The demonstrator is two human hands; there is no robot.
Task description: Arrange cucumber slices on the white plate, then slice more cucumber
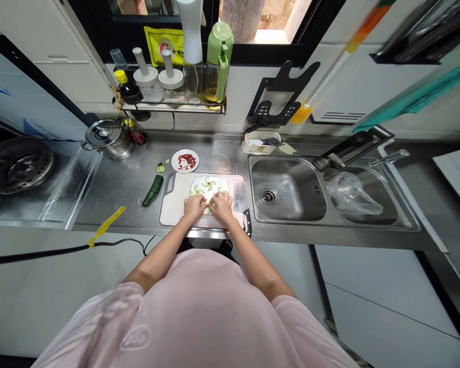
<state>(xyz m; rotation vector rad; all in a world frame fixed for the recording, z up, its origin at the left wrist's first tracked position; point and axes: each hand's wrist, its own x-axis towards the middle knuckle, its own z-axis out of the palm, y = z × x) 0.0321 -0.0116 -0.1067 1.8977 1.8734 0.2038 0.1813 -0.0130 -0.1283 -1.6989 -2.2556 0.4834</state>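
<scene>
A white plate point(196, 182) with thin green-edged cucumber slices point(209, 183) laid on it rests on the pale cutting board point(169, 211). Over the plate's near left part, my left hand point(194, 207) has its fingers pinched together. My right hand point(221, 206) is pinched close beside it over the near right part. What the fingertips hold is too small to make out. Behind the board stands a small white dish point(175, 162) of chopped red pieces point(186, 162). A partly cut cucumber point(152, 191) lies left of the board, with a few offcuts point(160, 167) behind it.
A knife's black handle point(247, 223) shows at the board's right edge. Farther right are a double sink point(287, 189) with a plastic bag point(352, 194) and a cream container point(260, 148). A lidded pot point(109, 139) stands back left, below a bottle rack point(172, 107).
</scene>
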